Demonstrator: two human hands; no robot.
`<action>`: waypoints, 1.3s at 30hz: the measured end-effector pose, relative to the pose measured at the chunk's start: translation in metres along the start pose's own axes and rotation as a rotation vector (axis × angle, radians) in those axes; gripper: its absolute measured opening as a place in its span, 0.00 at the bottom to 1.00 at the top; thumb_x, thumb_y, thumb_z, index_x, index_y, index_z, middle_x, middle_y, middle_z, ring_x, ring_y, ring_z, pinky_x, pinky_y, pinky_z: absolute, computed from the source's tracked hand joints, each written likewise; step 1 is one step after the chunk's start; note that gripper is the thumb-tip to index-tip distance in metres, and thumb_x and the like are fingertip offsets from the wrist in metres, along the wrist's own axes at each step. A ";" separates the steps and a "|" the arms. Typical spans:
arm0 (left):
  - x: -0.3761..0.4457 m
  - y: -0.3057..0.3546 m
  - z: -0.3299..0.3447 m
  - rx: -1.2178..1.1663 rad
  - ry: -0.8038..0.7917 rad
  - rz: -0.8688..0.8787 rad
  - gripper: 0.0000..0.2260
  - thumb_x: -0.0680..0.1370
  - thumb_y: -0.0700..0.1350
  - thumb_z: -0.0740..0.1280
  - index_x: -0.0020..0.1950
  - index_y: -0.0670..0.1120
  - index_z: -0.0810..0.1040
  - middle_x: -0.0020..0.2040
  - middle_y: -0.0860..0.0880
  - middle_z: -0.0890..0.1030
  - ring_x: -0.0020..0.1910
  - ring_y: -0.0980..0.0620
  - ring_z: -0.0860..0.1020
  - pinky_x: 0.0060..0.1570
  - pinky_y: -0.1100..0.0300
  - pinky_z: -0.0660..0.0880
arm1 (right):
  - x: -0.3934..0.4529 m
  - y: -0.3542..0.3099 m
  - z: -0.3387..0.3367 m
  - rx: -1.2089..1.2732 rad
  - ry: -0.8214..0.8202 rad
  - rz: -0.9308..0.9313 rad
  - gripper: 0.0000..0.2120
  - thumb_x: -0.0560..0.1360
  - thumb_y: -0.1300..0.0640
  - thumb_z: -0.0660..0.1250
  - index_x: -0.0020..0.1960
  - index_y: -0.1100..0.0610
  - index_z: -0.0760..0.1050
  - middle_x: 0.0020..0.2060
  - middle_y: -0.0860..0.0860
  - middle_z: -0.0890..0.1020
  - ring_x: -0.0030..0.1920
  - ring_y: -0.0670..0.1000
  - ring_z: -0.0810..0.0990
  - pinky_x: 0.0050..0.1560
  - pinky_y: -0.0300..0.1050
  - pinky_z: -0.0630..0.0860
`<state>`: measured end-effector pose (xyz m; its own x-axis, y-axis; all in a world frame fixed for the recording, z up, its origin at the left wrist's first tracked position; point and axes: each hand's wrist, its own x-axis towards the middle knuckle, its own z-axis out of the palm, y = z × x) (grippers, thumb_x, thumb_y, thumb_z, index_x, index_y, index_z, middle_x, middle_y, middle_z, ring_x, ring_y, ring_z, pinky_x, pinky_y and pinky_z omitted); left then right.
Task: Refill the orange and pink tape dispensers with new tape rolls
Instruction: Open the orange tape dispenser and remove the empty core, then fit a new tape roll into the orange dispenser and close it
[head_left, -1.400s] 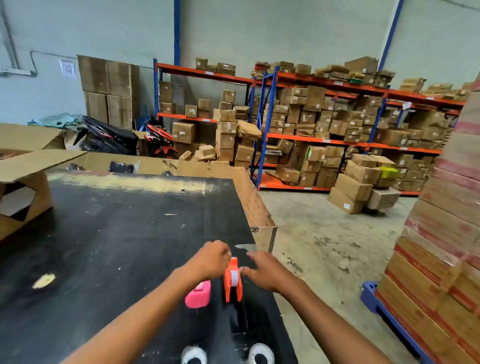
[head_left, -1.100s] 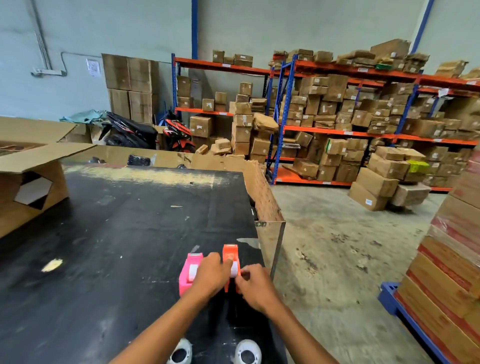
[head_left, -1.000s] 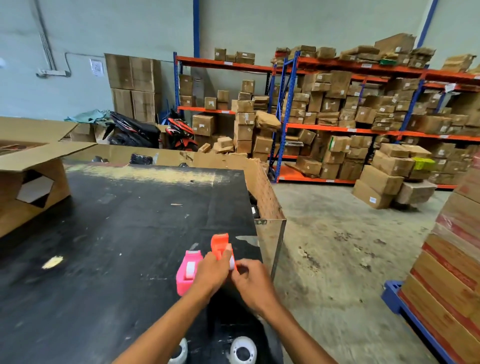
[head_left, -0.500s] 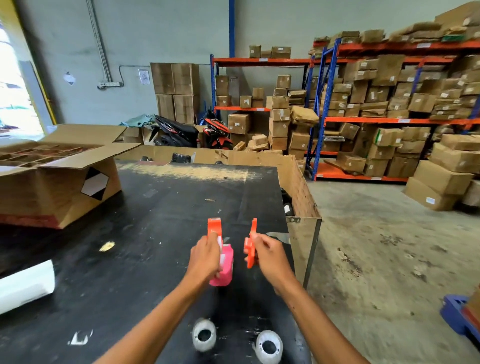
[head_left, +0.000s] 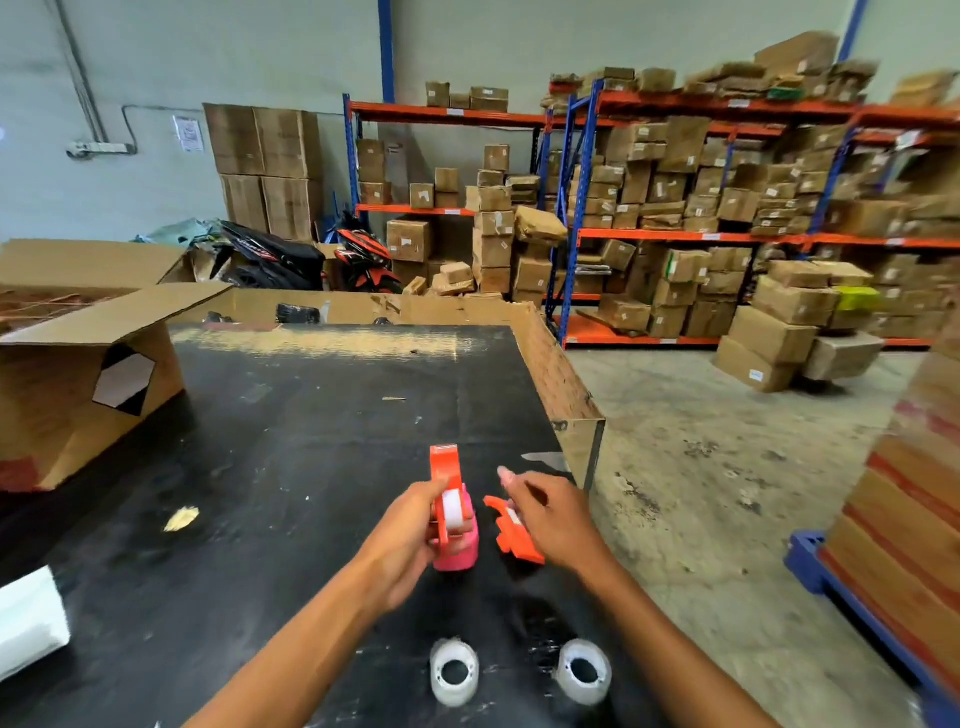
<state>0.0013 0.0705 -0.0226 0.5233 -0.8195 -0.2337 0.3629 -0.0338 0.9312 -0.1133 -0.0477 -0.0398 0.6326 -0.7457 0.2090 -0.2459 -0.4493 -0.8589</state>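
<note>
My left hand (head_left: 410, 540) grips the orange tape dispenser body (head_left: 445, 493), held upright with a white core showing inside it. Right behind it on the black table (head_left: 291, 467) stands the pink dispenser (head_left: 460, 553). My right hand (head_left: 550, 519) holds the detached orange side piece (head_left: 511, 538) low over the table, a little to the right. Two clear tape rolls lie near the table's front edge, one on the left (head_left: 453, 672) and one on the right (head_left: 582, 670).
An open cardboard box (head_left: 88, 384) sits on the table's left side, and a white object (head_left: 28, 623) lies at the near left. Cardboard walls (head_left: 550, 374) border the table's far and right edges. Stacked boxes on a blue pallet (head_left: 852, 613) stand to the right.
The orange dispenser has come apart into two pieces: my left hand keeps the body, my right hand has carried the side piece rightward and lowered it towards the table.
</note>
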 end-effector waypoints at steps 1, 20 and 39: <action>-0.001 -0.002 0.003 0.026 -0.040 -0.003 0.11 0.80 0.46 0.58 0.48 0.44 0.78 0.39 0.43 0.80 0.37 0.48 0.77 0.44 0.53 0.73 | -0.008 -0.009 -0.004 0.166 -0.106 0.018 0.17 0.76 0.46 0.64 0.37 0.57 0.79 0.27 0.49 0.79 0.25 0.38 0.74 0.28 0.35 0.70; -0.026 -0.038 0.030 0.190 -0.311 -0.097 0.04 0.80 0.46 0.62 0.48 0.47 0.74 0.41 0.45 0.80 0.36 0.50 0.79 0.33 0.59 0.73 | -0.118 0.037 -0.056 -0.478 0.023 0.372 0.09 0.69 0.52 0.73 0.47 0.55 0.81 0.37 0.51 0.79 0.37 0.49 0.75 0.37 0.41 0.69; -0.041 -0.023 -0.017 0.141 -0.274 -0.088 0.12 0.76 0.45 0.70 0.54 0.40 0.76 0.40 0.42 0.83 0.35 0.49 0.81 0.33 0.57 0.80 | -0.124 -0.010 -0.024 -1.037 -0.333 -0.072 0.14 0.77 0.46 0.59 0.56 0.53 0.77 0.50 0.53 0.77 0.53 0.55 0.70 0.55 0.49 0.68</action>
<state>-0.0153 0.1141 -0.0394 0.2604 -0.9329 -0.2490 0.2775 -0.1747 0.9447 -0.2069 0.0378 -0.0466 0.7994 -0.6002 -0.0284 -0.6005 -0.7996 -0.0049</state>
